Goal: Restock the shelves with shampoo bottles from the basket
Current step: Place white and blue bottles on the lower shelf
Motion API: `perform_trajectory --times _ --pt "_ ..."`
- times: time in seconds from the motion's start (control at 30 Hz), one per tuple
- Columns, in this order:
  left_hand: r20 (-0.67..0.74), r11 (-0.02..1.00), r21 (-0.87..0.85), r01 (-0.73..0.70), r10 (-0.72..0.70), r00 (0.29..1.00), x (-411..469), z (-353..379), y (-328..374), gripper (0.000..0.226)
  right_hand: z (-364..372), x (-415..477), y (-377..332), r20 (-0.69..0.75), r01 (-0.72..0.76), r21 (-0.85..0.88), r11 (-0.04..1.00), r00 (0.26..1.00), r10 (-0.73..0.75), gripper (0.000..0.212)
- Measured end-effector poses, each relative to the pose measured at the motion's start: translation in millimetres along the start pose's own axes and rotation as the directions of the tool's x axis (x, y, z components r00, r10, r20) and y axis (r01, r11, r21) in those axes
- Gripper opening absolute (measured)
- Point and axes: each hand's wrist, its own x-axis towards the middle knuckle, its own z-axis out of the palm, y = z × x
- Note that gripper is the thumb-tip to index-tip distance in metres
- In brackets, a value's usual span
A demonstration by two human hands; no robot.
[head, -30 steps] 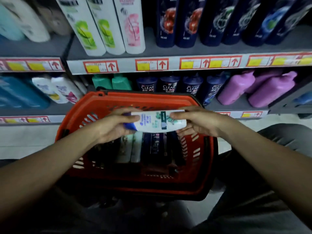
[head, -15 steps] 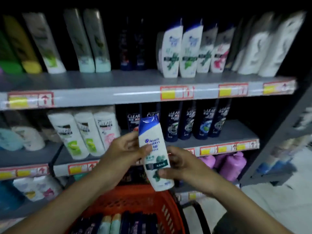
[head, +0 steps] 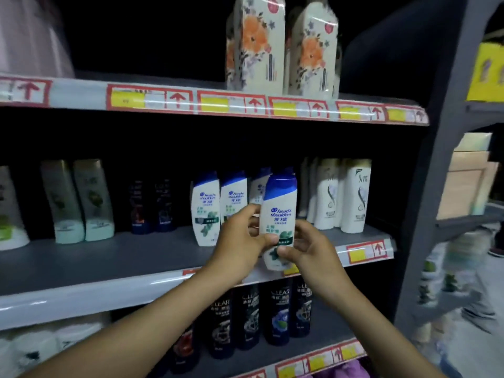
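Two hands hold one white, blue-capped bottle (head: 278, 216) upright w/ its base low in front of the middle shelf (head: 109, 257), before matching bottles (head: 206, 211). Not yet placed; basket out of view, so remaining stock unknown. Left hand (head: 240, 244) grips bottle's left side, right hand (head: 313, 248) pinches lower right; both forearms reach up & forward.

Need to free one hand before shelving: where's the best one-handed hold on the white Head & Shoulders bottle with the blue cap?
Take the held bottle round its narrow mid-body, just below the logo, coming from the near front side. It stands upright, cap up. Both the left hand and right hand hold its lower half, so that band is bare. A higher grip would probably tip less when set on the shelf.
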Motion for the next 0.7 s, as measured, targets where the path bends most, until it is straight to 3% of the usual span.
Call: perform_trajectory --times 0.23,0.53,0.7 --pt "-0.078 0.995 0.1 0.024 -0.016 0.997 53.2 37.4 -13.7 0.048 -18.7 56.7 24.1 -0.074 -0.011 -0.1 0.995 0.997 0.004 0.037" --pt "-0.133 0.865 0.477 0.158 -0.107 0.985 64.5 46.6 -37.3 0.017 -9.3 89.5 44.2 -0.021 -0.078 -0.284 0.956 0.997 0.076 0.029" --pt "-0.132 0.816 0.53 0.231 -0.19 0.973 63.7 44.6 -35.3 0.017 -1.8 97.0 43.5 0.017 -0.119 -0.292 0.949 0.991 0.13 0.031"
